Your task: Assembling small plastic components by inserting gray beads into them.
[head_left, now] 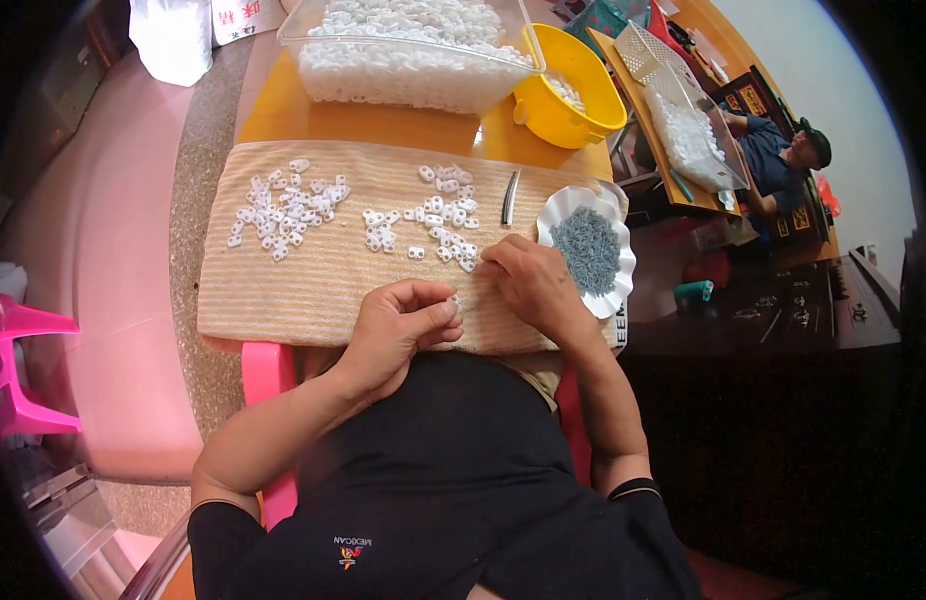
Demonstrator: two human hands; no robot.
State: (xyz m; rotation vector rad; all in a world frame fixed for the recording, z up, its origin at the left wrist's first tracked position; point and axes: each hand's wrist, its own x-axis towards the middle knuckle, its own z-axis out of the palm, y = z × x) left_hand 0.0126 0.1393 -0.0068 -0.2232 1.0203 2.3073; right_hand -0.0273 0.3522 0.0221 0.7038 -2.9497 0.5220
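My left hand (408,325) is closed in a pinch at the near edge of a striped towel (273,310). A small white plastic piece shows at its fingertips. My right hand (533,280) has its fingers bent together beside the near end of a group of white two-hole plastic pieces (448,212); what they hold, if anything, is hidden. A smaller cluster of the same pieces (380,232) lies to the left, and a wider heap (288,210) farther left. Right of my right hand sits a white fluted dish (559,208) full of small grey-blue parts (586,250).
A thin dark and silver tool (510,197) lies on the towel. Behind stand a clear bin (413,45) of white pieces and a yellow basin (603,85). A person (768,150) sits far right beside another bin (688,130). A pink stool (28,365) stands left.
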